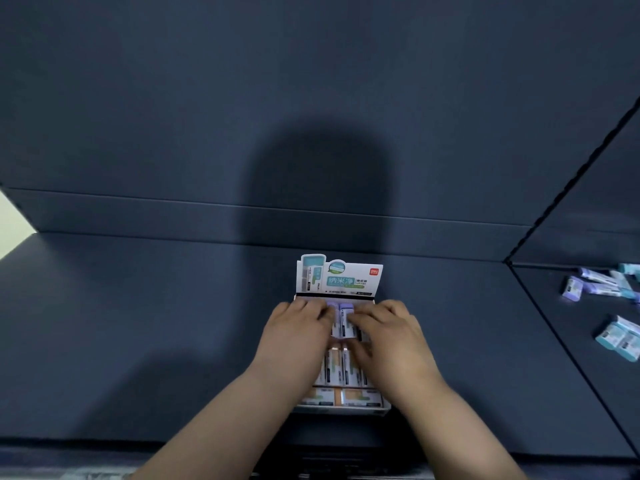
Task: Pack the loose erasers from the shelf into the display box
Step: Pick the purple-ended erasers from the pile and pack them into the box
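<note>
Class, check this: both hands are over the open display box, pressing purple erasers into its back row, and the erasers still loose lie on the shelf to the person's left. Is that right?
Not quite. The loose erasers lie to the person's right, not the left, as the head view shows. The rest holds: the left hand and right hand are over the open display box, pressing purple erasers into its back row.

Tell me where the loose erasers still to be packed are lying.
In the head view the loose erasers lie scattered at the far right on the dark shelf, well right of the display box and both hands.
</note>
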Available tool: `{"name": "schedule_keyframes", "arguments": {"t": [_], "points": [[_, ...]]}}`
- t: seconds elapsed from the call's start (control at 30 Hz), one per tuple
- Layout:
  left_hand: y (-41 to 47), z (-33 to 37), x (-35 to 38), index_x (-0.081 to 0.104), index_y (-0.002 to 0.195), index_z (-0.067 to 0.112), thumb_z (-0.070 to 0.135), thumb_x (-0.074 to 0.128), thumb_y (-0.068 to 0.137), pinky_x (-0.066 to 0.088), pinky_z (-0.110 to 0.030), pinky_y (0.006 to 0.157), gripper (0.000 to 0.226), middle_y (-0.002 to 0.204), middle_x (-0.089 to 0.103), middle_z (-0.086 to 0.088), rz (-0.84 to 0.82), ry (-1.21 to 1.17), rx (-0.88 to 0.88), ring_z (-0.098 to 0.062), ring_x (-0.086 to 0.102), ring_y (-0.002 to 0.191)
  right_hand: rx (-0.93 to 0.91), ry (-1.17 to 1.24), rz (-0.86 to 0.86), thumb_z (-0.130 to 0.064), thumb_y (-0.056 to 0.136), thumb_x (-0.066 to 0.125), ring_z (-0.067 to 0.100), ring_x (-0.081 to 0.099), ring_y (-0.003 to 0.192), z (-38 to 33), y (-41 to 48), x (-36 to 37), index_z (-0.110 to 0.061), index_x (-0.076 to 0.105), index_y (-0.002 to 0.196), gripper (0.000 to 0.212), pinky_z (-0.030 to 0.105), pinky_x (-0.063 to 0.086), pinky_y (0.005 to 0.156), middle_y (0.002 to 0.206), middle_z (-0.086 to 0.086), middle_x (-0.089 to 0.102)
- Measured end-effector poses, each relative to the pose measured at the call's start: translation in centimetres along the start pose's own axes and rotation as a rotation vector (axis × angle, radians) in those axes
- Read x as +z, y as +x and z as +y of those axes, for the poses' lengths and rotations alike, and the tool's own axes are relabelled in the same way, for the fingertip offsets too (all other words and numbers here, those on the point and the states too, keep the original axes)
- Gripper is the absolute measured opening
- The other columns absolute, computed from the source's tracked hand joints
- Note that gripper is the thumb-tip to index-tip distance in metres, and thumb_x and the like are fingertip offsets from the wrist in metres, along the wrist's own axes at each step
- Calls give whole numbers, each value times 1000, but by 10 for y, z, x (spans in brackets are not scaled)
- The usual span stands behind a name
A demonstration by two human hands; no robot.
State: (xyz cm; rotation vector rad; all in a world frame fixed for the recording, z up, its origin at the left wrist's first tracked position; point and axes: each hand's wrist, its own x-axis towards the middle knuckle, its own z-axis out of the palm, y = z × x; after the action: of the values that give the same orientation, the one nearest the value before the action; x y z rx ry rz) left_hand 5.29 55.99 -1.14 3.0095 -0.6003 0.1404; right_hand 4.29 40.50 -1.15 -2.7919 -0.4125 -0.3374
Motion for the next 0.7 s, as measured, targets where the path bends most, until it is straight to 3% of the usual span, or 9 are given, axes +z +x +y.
{"name": "schedule_keyframes", "arguments": {"t": [0.13, 0.3, 0.5, 0.6, 0.7], "points": [[1, 4, -2, 45, 129, 18, 24, 55, 86, 28, -32, 98, 44, 130, 42, 1, -22, 46, -12, -21, 37, 120, 29, -21, -25, -28, 78, 67, 24, 49, 109, -2, -1, 2, -18, 68, 103, 27, 35, 39, 82, 116, -9, 63], [-2, 6, -1, 46, 126, 17, 22, 52, 89, 28, -30, 99, 38, 128, 42, 1, 1, 12, -10, -20, 37, 119, 22, -54, -11, -21, 75, 71, 28, 54, 103, -4, -1, 1, -17, 69, 102, 28, 38, 42, 76, 111, -4, 66], [-2, 1, -6, 48, 124, 19, 21, 53, 89, 30, -30, 97, 35, 127, 46, 2, -18, -68, 3, -19, 41, 117, 44, 5, -77, -35, 87, 57, 16, 37, 120, -2, -1, -3, -26, 55, 125, 39, 28, 29, 92, 131, -12, 51], [-7, 2, -15, 48, 128, 19, 27, 54, 89, 33, -32, 96, 41, 130, 45, 1, 12, -144, 33, -20, 42, 120, 184, 187, 39, -29, 82, 66, 18, 44, 116, -1, 0, -16, -22, 57, 124, 43, 31, 34, 101, 125, -4, 57], [-11, 9, -24, 58, 122, 15, 30, 68, 79, 44, -35, 91, 46, 121, 59, -3, 94, -142, 119, -22, 55, 113, 231, 189, 106, -31, 79, 70, 20, 47, 115, 3, -4, -31, -21, 60, 120, 44, 31, 34, 101, 122, -1, 60]]}}
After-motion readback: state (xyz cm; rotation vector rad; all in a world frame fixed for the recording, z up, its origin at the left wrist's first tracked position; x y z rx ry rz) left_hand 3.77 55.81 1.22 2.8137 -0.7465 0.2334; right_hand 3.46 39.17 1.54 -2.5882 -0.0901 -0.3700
